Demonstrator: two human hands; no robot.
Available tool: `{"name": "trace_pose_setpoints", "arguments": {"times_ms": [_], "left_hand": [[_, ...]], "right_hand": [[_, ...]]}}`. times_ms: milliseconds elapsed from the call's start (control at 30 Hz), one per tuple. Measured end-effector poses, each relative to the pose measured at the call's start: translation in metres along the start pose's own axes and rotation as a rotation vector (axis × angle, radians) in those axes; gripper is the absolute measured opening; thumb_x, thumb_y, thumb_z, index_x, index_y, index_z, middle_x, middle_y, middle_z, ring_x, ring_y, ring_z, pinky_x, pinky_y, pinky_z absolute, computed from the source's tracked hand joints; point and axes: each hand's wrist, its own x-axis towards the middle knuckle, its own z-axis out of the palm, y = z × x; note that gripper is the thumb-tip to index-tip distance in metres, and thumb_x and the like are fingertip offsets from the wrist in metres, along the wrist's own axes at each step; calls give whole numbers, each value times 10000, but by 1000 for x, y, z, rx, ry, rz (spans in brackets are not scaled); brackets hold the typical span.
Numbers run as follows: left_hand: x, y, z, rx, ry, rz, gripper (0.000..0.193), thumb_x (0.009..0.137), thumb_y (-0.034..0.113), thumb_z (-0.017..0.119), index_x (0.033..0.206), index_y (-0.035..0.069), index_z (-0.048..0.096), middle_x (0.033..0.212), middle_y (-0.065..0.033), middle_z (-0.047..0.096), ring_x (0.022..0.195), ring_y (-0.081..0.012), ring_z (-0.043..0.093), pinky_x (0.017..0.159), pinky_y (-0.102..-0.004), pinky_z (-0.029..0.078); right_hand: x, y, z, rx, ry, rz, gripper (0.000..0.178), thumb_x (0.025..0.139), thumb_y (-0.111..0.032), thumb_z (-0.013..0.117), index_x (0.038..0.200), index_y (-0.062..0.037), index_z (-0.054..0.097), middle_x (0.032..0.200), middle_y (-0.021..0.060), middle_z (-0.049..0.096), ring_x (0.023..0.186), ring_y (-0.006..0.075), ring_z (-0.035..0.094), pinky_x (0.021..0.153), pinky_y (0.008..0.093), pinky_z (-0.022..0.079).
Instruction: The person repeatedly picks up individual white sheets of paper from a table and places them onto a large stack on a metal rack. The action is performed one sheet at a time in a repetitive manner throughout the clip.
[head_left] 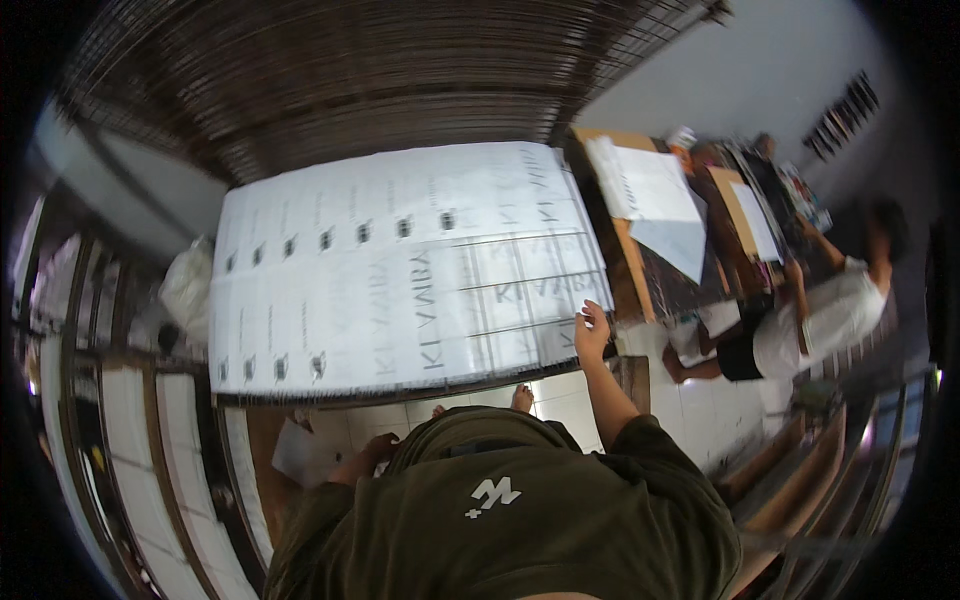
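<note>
Printed white sheets cover a wide table in front of me, bearing rows of small dark marks and larger grey lettering. Thin dark lines cross the sheets on the right side. At the table's right front corner, my right hand is raised at the sheets' edge, its fingers loosely bent and apart, with nothing visible in them. My left hand hangs low by my left hip, below the table's front edge. Its fingers are dark and blurred, so their grip is hidden.
A slatted rack rises behind the table. To the right, another worktable carries white paper and a brown board. A person in a white shirt works there. A white plastic bag and long racks stand left.
</note>
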Motion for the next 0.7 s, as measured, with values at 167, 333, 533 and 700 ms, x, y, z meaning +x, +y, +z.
{"name": "trace_pose_setpoints", "arguments": {"times_ms": [167,333,533,700], "left_hand": [[-5,71,-17,-111,-100,-14,566,792,507,579,1180,96,537,1146,-183,575,1065,-335,545,893,-422,444],[28,54,-12,-195,115,-6,589,782,529,585,1158,77,554,1145,-189,573,1062,-340,542,886,-422,443],[26,51,16,97,236,145,575,811,536,545,1146,69,569,1181,-213,537,1068,-367,524,888,-430,437],[25,116,31,-248,277,-148,543,828,516,537,1139,73,574,1161,-200,557,1078,-358,524,866,-402,443]], "right_hand": [[26,45,-50,106,139,68,271,773,-23,578,1044,-30,587,830,55,606,724,118,566,633,264,464],[55,78,-95,328,222,247,261,806,-30,570,1065,-57,563,844,24,572,632,90,546,460,218,403],[112,107,-125,423,329,359,278,797,-18,560,1073,-45,544,793,39,537,578,101,538,432,221,388],[146,93,-153,616,342,496,311,789,-45,572,1097,-69,529,854,38,545,605,107,546,458,229,402]]}}
